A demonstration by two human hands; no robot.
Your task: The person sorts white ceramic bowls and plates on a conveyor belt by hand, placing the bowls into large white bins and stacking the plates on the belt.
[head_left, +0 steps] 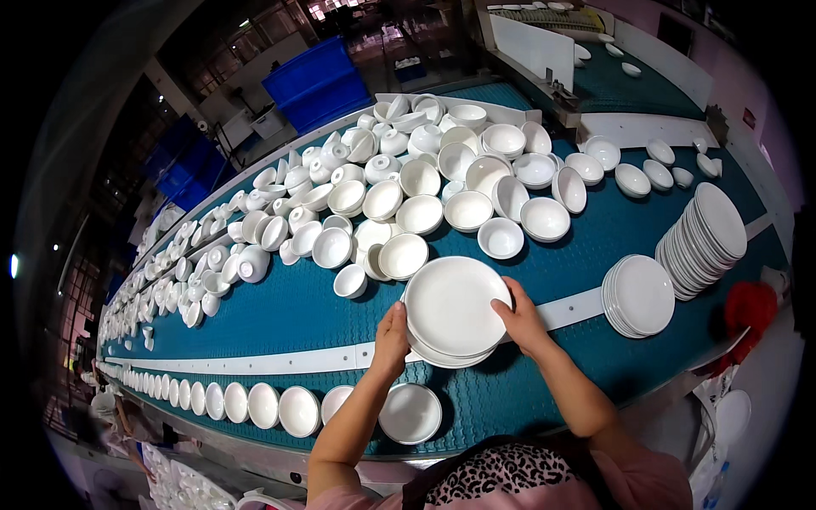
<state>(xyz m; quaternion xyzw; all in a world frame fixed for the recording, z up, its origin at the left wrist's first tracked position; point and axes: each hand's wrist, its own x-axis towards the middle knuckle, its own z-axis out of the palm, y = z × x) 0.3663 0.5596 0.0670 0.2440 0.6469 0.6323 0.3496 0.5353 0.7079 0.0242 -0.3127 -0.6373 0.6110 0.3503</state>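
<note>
Between my hands is a small stack of round white plates [456,306], the top one facing up and the rims of others showing below it. My left hand [392,342] is closed on the stack's left edge. On the right edge, my right hand [518,316] grips with its thumb over the top rim; its other fingers are mostly hidden. The stack is over the white divider strip [331,359] of the teal conveyor belt. Just beyond it lie loose white bowls, the closest being a bowl [403,257] that faces up.
A low plate stack [639,296] and a taller leaning one [707,229] stand on the right. Many bowls [420,214] crowd the belt's far side. Along the near side runs a row of bowls [300,411], with one bowl [410,414] near my left forearm. Blue crates [316,83] stand behind.
</note>
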